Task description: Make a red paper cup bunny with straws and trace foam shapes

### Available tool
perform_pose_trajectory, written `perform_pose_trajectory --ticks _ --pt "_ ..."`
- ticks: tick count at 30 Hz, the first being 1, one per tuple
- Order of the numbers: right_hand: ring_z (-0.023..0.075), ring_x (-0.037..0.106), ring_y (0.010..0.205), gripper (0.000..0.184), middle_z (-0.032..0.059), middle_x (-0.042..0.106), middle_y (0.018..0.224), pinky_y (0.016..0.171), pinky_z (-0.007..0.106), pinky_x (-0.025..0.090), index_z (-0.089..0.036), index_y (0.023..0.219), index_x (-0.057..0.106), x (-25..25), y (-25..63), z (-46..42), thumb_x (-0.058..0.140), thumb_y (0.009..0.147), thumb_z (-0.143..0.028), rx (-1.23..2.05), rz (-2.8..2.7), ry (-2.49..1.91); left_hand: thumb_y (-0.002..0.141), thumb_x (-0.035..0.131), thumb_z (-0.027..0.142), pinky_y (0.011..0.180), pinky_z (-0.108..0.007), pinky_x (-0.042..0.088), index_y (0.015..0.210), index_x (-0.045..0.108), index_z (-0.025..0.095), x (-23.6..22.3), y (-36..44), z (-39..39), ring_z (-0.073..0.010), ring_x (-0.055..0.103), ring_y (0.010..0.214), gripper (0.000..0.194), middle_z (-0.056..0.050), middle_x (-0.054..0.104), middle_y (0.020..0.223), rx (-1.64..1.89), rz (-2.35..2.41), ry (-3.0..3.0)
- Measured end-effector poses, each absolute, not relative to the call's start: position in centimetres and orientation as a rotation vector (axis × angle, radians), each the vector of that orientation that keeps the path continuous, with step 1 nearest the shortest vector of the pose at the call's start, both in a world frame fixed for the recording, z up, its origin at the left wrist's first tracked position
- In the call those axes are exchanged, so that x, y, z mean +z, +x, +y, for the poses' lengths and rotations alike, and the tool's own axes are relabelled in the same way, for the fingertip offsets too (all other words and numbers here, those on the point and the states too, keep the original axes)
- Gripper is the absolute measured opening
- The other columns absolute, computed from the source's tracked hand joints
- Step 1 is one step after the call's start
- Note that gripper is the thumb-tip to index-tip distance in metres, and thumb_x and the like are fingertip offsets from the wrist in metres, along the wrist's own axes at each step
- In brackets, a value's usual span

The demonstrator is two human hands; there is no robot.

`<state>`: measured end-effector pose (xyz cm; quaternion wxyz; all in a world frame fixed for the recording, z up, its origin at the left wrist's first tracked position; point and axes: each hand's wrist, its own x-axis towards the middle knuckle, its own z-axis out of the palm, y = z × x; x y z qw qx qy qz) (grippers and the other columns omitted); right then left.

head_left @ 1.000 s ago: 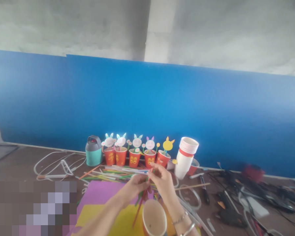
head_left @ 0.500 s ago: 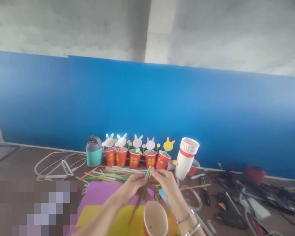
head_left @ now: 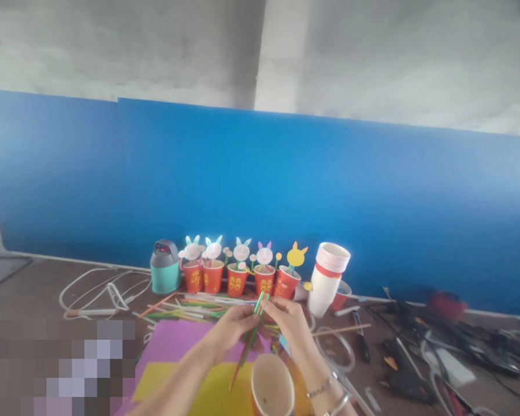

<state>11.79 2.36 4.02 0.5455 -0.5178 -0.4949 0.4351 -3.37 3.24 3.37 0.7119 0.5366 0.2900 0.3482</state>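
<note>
My left hand (head_left: 233, 325) and my right hand (head_left: 289, 319) meet above the sheets, both closed on a few thin straws (head_left: 252, 336). The straws are green and dark red, with light stripes near the top, and they slant down toward me. Fingers of both hands pinch them near their upper ends, hiding part of them. Just below my hands stands an open paper cup (head_left: 272, 386), its pale inside facing up. Under it lie a yellow sheet (head_left: 219, 388) and a purple sheet (head_left: 173, 341). Behind my hands is a loose pile of coloured straws (head_left: 195, 309).
Several red paper cups (head_left: 237, 280) with animal-face cutouts line up at the back. Left of them is a teal-and-grey container (head_left: 164, 276); to the right, a stack of white cups (head_left: 327, 283). A glue gun (head_left: 405, 370), marker (head_left: 361, 338) and cables lie at right.
My hands shift very slightly, and the upper ends of the straws now sit a little closer together between my fingers. The view moves slightly; the other things stay in place.
</note>
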Motion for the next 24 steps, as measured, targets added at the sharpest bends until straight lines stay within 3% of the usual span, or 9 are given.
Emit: perform_pose_trajectory --ticks 13,21,24 --pt "0.0191 0.059 0.069 0.039 0.0057 0.066 0.076 0.061 0.027 0.048 -0.015 0.058 0.072 5.0 11.6 1.9 0.076 0.061 -0.054 0.966 -1.181 -1.059 0.074 0.068 0.046 0.063 -0.029 0.050 0.097 0.067 0.011 6.3 -3.4 1.8 -0.0200 0.069 0.065 0.041 -0.012 0.074 0.081 0.772 0.669 1.211" --pt "0.0129 0.048 0.047 0.044 -0.0011 0.055 0.049 0.042 0.025 0.035 -0.016 0.060 0.067 6.6 11.8 1.2 0.080 0.050 -0.057 1.135 -1.036 -1.066 0.070 0.070 0.050 0.058 -0.028 0.047 0.091 0.066 0.011 8.5 -2.4 0.7 -0.0193 0.067 0.059 0.044 -0.009 0.072 0.073 0.824 0.689 1.234" --pt "0.0088 0.041 0.040 0.042 -0.0049 0.047 0.043 0.039 0.023 0.030 -0.016 0.062 0.065 7.7 11.4 -0.1 0.079 0.055 -0.055 1.229 -1.023 -1.039 0.070 0.070 0.050 0.060 -0.029 0.048 0.090 0.066 0.011 8.8 -2.2 0.0 -0.0194 0.067 0.060 0.045 -0.010 0.072 0.075 0.816 0.710 1.249"
